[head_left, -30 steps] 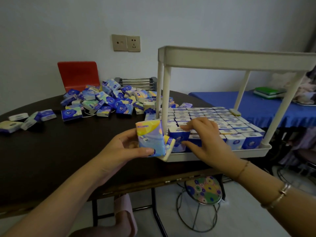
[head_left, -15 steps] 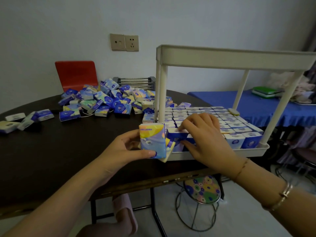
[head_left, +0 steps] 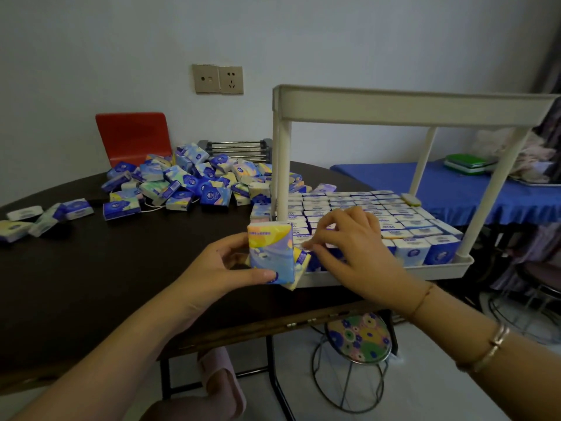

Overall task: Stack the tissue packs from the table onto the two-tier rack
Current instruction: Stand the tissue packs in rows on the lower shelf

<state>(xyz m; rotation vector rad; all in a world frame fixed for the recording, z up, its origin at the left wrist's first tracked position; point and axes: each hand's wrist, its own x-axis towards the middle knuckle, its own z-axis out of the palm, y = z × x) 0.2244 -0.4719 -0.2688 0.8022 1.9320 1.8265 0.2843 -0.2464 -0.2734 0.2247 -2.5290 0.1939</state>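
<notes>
Hands: left (head_left: 218,265), right (head_left: 355,247); one rack (head_left: 409,106).

Both forearms are left bare; a thin red string bracelet (head_left: 420,302) and a rose-gold metal bangle (head_left: 488,349) are worn on the right wrist.

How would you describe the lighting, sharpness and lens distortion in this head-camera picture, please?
Head view: dim, bluish light; the dark brown table swallows detail. The right hand's fingertips look slightly motion-blurred, while the left hand and its colourful tissue pack are sharper. Wide-angle bowing bends the white plastic rack's top rail.
</notes>
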